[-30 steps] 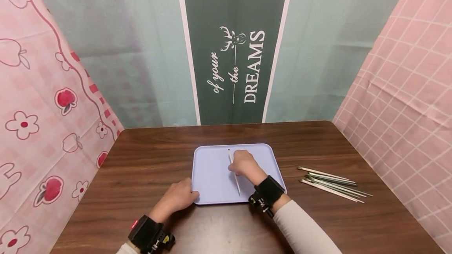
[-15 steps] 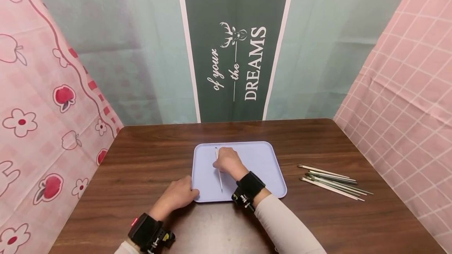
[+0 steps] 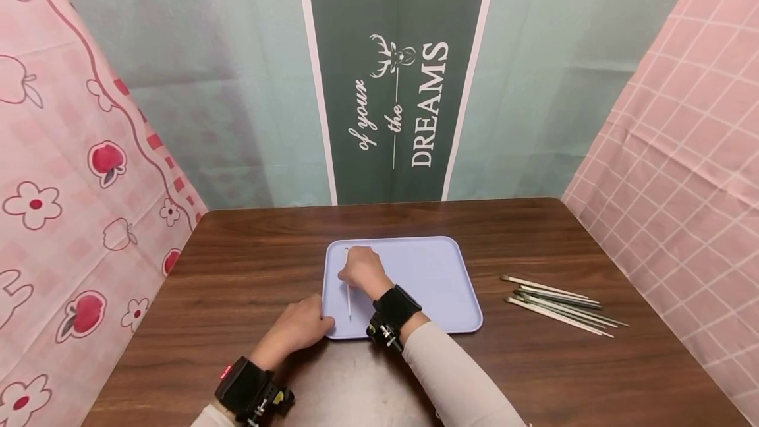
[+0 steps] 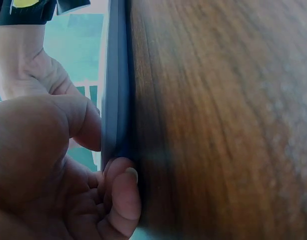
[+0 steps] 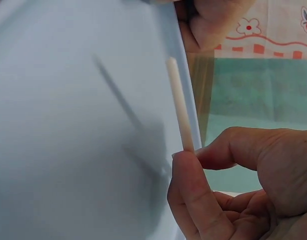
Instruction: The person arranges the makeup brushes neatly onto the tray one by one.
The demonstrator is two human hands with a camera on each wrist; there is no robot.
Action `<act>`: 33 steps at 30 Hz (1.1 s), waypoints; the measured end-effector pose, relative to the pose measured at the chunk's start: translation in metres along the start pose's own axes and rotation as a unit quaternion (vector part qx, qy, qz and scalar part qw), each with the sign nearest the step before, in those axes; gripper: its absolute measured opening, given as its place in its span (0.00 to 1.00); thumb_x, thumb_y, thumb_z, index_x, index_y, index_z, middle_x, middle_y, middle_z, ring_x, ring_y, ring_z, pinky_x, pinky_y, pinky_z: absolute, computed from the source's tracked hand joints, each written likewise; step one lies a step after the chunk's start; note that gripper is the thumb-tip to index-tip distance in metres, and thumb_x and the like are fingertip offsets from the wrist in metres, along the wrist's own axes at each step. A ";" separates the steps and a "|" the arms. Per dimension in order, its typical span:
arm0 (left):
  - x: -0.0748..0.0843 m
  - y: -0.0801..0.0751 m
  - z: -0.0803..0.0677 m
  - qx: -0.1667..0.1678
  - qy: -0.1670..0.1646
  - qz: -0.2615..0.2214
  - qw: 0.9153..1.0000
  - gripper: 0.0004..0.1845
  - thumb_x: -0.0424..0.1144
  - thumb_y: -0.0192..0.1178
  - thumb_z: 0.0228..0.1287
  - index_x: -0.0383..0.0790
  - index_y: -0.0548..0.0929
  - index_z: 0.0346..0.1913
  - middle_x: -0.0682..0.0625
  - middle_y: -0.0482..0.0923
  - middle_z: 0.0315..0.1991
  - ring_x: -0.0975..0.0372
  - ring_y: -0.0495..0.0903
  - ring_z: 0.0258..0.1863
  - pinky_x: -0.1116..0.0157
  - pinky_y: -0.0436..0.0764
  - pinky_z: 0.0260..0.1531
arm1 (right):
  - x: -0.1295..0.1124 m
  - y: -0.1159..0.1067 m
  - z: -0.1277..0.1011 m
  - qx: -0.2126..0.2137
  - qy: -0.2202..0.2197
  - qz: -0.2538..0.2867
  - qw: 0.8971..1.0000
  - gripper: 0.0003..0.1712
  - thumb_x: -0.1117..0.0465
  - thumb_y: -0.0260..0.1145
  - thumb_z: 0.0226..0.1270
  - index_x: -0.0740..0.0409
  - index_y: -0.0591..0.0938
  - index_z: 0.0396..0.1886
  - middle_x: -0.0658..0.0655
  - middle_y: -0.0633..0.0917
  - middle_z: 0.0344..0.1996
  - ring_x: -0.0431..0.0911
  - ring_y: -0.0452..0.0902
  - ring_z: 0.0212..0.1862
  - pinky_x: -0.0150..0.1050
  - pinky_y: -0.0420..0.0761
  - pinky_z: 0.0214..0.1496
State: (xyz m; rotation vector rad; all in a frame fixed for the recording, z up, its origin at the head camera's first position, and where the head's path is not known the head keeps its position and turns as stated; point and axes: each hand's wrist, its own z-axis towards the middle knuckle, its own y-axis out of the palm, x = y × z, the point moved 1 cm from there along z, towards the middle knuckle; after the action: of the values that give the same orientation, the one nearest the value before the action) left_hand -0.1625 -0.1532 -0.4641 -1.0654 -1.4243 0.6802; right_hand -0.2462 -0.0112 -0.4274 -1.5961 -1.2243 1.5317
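My right hand (image 3: 364, 270) pinches a slim paintbrush (image 3: 348, 303) with a pale handle between thumb and fingers, over the left part of a lavender tray (image 3: 429, 282). The brush's dark tip points to the tray's far edge, and its handle end points back at me. In the right wrist view the handle (image 5: 179, 105) stands out beyond the pinch and a shadow falls on the tray. My left hand (image 3: 300, 323) grips the tray's near left corner; in the left wrist view the thumb lies at the rim (image 4: 113, 75) and the fingers curl at its outer side.
Several more paintbrushes (image 3: 560, 308), pale and green, lie in a loose pile on the brown wooden table (image 3: 249, 249), right of the tray. Printed cloths hang behind the table and on both sides, among them a pink checked one (image 3: 670, 150) at right.
My right hand has moved left across the tray with the paintbrush, from near its middle to its left side. The left hand stays at the tray's corner.
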 end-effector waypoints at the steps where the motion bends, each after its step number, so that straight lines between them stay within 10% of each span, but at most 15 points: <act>1: 0.000 0.000 0.000 0.000 0.001 0.001 1.000 0.15 0.43 0.63 0.61 0.33 0.76 0.40 0.47 0.74 0.28 0.55 0.74 0.27 0.55 0.75 0.31 | -0.001 0.001 0.000 0.000 0.000 -0.002 1.000 0.17 0.59 0.72 0.56 0.54 0.76 0.12 0.46 0.75 0.08 0.43 0.74 0.18 0.32 0.69 0.25; 33: 0.001 -0.002 0.000 -0.008 0.002 0.001 1.000 0.17 0.43 0.62 0.62 0.31 0.76 0.43 0.45 0.77 0.32 0.55 0.75 0.30 0.54 0.76 0.33 | -0.018 0.023 0.006 0.048 -0.070 -0.019 0.996 0.13 0.64 0.72 0.51 0.55 0.77 0.15 0.51 0.78 0.18 0.46 0.73 0.24 0.37 0.76 0.29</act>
State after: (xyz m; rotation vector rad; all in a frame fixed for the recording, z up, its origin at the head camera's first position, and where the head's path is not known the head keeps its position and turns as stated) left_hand -0.1625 -0.1533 -0.4620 -1.0806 -1.4271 0.6684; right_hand -0.2454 -0.0378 -0.4410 -1.4155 -1.2293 1.6762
